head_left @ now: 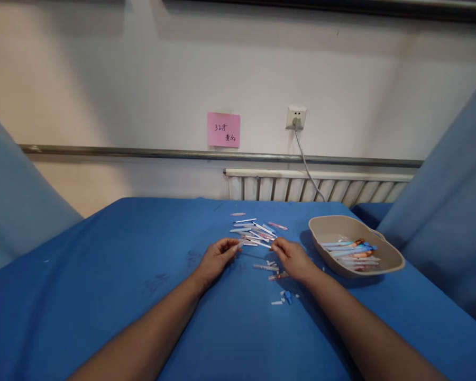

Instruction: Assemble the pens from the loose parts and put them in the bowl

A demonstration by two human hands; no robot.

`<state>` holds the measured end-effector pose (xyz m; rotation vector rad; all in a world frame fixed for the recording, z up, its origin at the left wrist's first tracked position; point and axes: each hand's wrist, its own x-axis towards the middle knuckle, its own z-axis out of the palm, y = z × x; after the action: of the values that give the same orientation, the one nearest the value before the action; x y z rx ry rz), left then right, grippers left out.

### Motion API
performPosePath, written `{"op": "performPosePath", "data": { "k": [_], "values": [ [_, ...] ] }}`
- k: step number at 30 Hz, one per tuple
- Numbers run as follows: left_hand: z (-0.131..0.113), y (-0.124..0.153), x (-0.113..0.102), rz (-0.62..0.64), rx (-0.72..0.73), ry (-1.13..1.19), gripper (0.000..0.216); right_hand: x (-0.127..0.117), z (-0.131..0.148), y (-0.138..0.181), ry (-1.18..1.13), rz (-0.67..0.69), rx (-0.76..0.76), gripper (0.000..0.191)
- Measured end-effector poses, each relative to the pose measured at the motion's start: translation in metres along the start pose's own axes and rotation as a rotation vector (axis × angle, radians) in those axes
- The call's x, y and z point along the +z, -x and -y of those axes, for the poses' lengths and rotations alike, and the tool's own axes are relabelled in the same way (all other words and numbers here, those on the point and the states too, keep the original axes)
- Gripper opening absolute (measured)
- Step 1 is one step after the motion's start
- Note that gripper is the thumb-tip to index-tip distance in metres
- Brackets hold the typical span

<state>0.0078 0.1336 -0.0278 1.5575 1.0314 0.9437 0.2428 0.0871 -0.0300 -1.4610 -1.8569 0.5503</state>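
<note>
My right hand [293,258] pinches the end of a thin white pen refill [264,244], which points left toward my other hand. The fingertips of my left hand [219,258] are closed on a small pale pen part [240,244]; its exact form is too small to make out. Just beyond both hands lies a loose pile of white refills and pen barrels [241,230]. Nearer to me, beside my right hand, are a clear pen barrel [265,267] and several small white pieces. A blue clip-like piece [287,297] lies closer still, among more white bits.
A beige basin [321,225] with several pens [351,251] in it stands on the right. The table has a blue cloth [115,275]. Behind it are a white radiator [265,185], a cord plugged into a socket [296,117] and a pink note [223,129].
</note>
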Motion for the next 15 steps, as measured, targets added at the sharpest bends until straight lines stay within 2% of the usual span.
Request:
{"op": "performPosePath", "data": {
  "k": [6,10,15],
  "values": [
    [0.0,0.0,0.002,-0.012,-0.02,0.03,0.038,-0.001,-0.005,-0.004,-0.353,-0.102,0.149,0.032],
    [0.0,0.0,0.002,-0.017,-0.024,0.024,0.037,0.0,0.0,-0.003,-0.68,0.012,0.254,0.04],
    [-0.001,0.0,0.002,-0.02,-0.028,0.009,0.036,-0.001,0.006,0.001,-0.985,0.139,0.32,0.036]
  ]
}}
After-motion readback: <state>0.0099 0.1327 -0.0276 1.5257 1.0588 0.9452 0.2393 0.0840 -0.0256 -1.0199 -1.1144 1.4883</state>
